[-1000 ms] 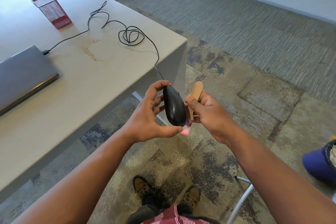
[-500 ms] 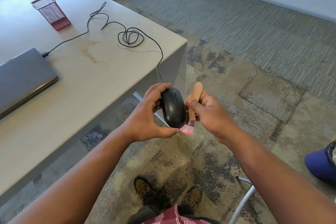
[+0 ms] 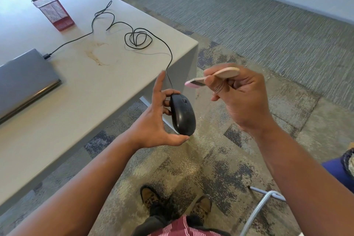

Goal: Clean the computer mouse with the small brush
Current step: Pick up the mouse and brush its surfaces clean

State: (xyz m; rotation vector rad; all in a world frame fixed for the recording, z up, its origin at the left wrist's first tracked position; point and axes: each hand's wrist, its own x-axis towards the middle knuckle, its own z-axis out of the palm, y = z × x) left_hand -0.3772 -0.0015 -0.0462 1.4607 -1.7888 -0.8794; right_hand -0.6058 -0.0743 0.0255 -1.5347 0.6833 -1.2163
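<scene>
Two hands: left hand (image 3: 153,120), right hand (image 3: 243,97). One black computer mouse (image 3: 183,115) with one cable (image 3: 138,38), one small brush (image 3: 214,76), one closed laptop (image 3: 23,80), one red mesh pen holder (image 3: 54,11), one worktop (image 3: 80,90), two shoes (image 3: 150,196).

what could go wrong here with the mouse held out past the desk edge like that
1. The left hand holds the computer mouse only between thumb and fingertips, index finger lifted, above the carpet; it might slip and fall.
2. The mouse cable runs over the desk edge to the closed laptop; a pull could tug the plug or drag the coil.
3. The brush, held in the right hand, is off the mouse, so nothing gets cleaned.
</scene>
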